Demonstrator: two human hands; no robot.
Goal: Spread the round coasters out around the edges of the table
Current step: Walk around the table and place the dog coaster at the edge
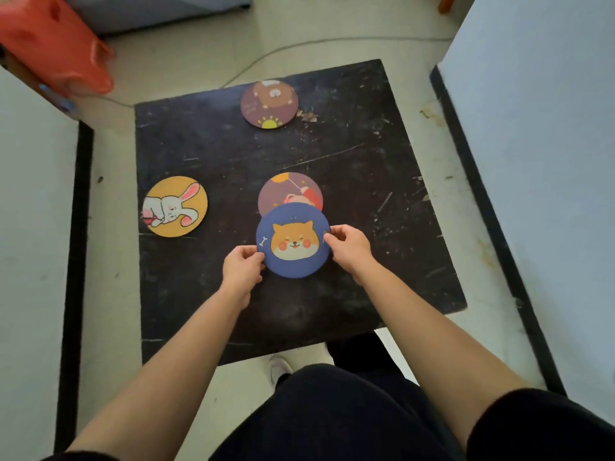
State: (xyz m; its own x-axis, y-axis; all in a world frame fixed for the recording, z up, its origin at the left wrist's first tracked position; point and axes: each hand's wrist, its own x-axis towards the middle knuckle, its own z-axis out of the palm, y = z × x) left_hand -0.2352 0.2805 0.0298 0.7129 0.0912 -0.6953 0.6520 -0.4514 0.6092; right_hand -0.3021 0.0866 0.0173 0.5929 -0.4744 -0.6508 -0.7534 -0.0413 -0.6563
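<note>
A blue round coaster [293,241] with an orange dog face is held over the middle of the black table [349,181]. My left hand [243,267] pinches its left rim and my right hand [349,247] pinches its right rim. It overlaps the near part of a brown coaster [289,191] with a pig picture lying at the table's centre. A yellow rabbit coaster [175,206] lies at the left edge. A brown bear coaster [269,104] lies at the far edge.
The table is small, square and scratched, standing on a pale floor. White panels with black borders flank it, left [36,227] and right [539,161]. An orange plastic bag [56,41] sits at the far left. A thin cable [299,48] runs behind the table.
</note>
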